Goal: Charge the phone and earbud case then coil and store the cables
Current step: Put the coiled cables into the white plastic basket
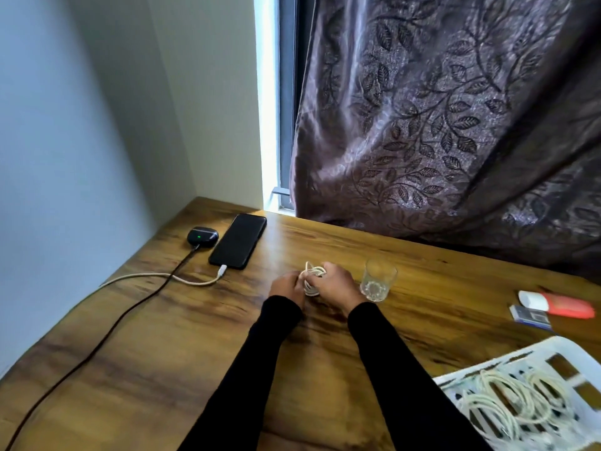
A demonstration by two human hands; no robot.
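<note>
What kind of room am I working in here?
Most likely a home room, perhaps a bedroom or study corner: a wooden table pushed into a wall corner, a leaf-patterned curtain over a window, and a phone charging beside a drinking glass.

A wooden table (162, 353) with a dark streaked grain carries everything. Near its far left corner lie a black phone (238, 241) and, just beside it, a dark earbud case (202, 236) showing a green light. A white cable (162, 277) and a black cable (97, 343) run across the left side towards the left edge. A clear glass (379, 284) stands mid-table. Near the right edge lie a red-and-white object (556, 305) and a small box (530, 317); a white basket (533, 359) of coiled cables sits at the near right corner.
</note>
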